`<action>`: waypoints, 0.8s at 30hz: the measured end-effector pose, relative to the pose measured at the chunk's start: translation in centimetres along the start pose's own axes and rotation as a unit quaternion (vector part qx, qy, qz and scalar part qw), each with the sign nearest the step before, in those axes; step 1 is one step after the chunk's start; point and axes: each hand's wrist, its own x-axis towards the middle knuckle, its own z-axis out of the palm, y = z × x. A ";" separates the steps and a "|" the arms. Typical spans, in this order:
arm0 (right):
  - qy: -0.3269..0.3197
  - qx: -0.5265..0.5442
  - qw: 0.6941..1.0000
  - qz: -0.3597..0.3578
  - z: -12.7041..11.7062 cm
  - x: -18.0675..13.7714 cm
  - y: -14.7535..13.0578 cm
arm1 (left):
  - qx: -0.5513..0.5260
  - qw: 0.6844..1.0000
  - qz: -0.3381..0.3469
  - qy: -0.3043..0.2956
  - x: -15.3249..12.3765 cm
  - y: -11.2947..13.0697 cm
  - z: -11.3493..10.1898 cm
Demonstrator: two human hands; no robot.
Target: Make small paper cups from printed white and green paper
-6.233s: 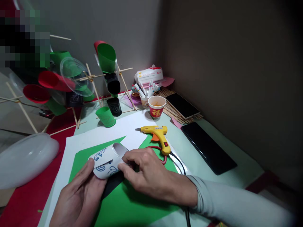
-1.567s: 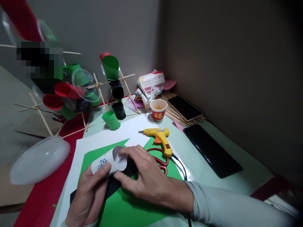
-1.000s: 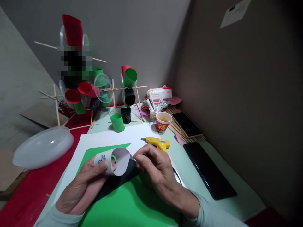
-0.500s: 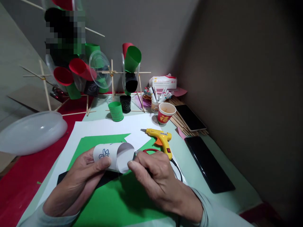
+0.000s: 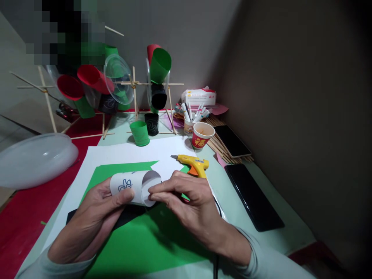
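While the left hand wraps around the white paper tube with blue swirls, thumb pressed along its near side, the right hand has index finger and thumb nearly together at the open end; whether they pinch the paper or only touch it, I cannot tell. The tube lies on its side, held above the green card sheet.

The thin wall looks easy to crush: too firm a thumb could crease it or push the round mouth out of shape. A tug at the rim might twist the tube in the left hand or open a seam, if one runs there. The yellow glue gun with an orange trigger lies just behind the right knuckles — a careless backward move could knock it, and its nozzle may be hot. Beyond it, the red-and-white paper cup could tip if the gun were shoved that way.
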 end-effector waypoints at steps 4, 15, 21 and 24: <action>0.027 0.003 1.000 0.005 0.4 0.2 0.1 | 0.013 1.000 -0.008 0.007 -0.1 0.1 -0.2; -0.012 -0.001 0.991 0.131 -0.4 0.1 -0.1 | 0.074 0.996 0.047 0.026 0.8 -0.2 0.0; -0.028 -0.039 0.993 0.105 0.1 0.0 -0.1 | 0.100 0.991 0.083 0.041 0.3 -0.2 0.8; -0.024 -0.045 0.994 0.094 0.3 0.0 0.1 | 0.096 0.990 0.098 0.031 0.1 -0.1 1.1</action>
